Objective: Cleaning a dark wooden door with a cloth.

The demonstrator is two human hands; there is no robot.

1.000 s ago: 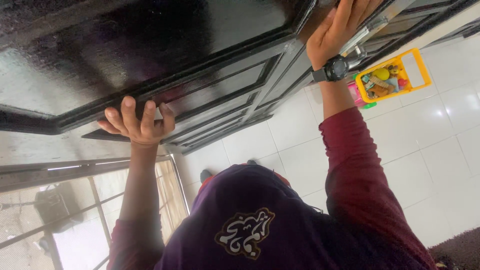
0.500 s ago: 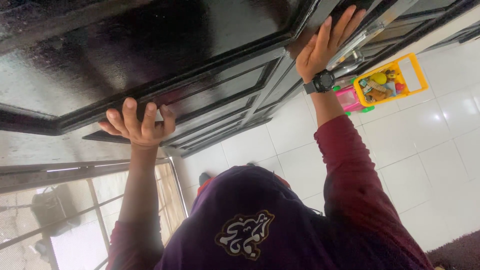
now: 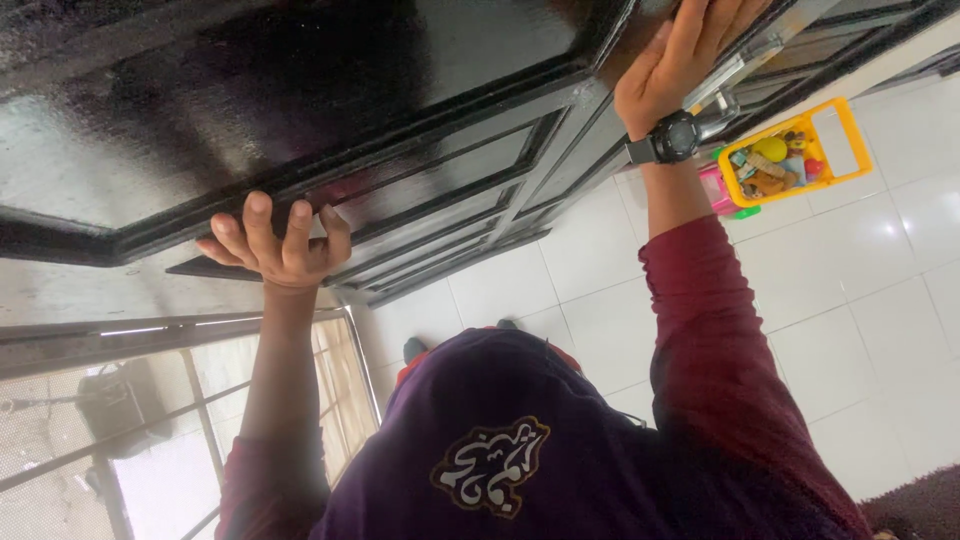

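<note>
A glossy black panelled door [image 3: 330, 110] fills the upper part of the head view. My left hand [image 3: 275, 245] curls its fingers over the door's free edge and grips it. My right hand [image 3: 680, 60] lies flat against the door's face near a metal handle [image 3: 735, 75], fingers stretched and partly cut off by the top of the frame. A black wristwatch [image 3: 672, 138] sits on that wrist. Both arms wear dark red sleeves, and my purple top [image 3: 520, 440] fills the bottom.
White floor tiles [image 3: 860, 300] spread to the right. A yellow and pink toy cart [image 3: 780, 155] full of small toys stands on them close to the door. A metal grille with mesh [image 3: 150, 400] is at lower left. A dark rug's corner [image 3: 920, 510] shows at bottom right.
My right hand has slid back up the door's face after dipping lower half a second ago. My left hand keeps its grip on the door's edge.
</note>
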